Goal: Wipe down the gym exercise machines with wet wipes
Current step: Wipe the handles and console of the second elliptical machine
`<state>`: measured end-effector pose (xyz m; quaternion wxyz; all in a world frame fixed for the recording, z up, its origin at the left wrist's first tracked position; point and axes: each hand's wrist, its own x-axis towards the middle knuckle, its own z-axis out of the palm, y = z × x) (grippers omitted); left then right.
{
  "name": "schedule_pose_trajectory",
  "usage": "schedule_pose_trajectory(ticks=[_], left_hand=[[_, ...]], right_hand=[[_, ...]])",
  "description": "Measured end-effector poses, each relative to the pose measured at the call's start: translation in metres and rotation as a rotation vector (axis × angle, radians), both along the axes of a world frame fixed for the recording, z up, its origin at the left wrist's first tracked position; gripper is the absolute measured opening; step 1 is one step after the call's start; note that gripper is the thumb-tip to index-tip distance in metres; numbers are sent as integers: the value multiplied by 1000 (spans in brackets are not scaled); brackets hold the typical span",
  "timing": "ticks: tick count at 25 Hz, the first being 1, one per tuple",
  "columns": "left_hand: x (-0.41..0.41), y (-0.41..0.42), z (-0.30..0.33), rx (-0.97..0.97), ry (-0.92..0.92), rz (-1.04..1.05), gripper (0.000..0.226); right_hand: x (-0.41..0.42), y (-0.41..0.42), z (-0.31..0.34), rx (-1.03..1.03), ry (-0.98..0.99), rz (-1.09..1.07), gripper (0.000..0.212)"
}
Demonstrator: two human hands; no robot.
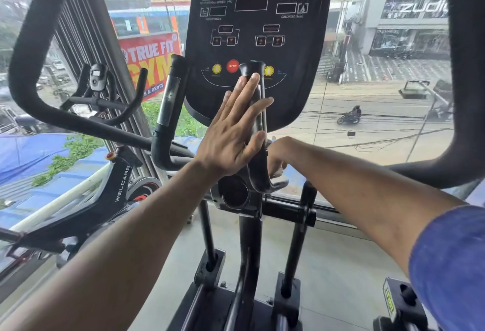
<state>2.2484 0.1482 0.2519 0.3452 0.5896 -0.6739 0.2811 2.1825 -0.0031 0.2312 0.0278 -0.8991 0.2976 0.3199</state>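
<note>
— Elliptical machine's right inner handle [258, 131], black curved rigid tube below the black console panel [258, 28]: how will it handle?
— Stiff and fixed, likely slick at the metal sensor plate. Left hand [231, 133] presses flat, fingers straight.
— Right hand [275, 158]?
— Curled behind the tube's lower bend (no wipe visible; can't tell its grip).

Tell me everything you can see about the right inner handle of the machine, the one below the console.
The right inner handle is a black upright grip with a flared top, a long silver sensor plate on its side, and a lower end that curves forward. It stands in front of the console. The left hand presses flat against it with straight fingers; the right hand is partly hidden behind it.
</note>
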Motion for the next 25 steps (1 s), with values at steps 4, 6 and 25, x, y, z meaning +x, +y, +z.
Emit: schedule_pose_trajectory(ticks=[4,6,25], left_hand=[[-2,1,0,10,-18,29,56],[-3,3,1,20,-21,48,56],[2,14,9,36,-159,130,61]], right_hand=[[12,-2,6,85,-57,16,22],[10,-7,3,226,-225,-48,16],[-62,20,-12,1422,-941,-49,20]])
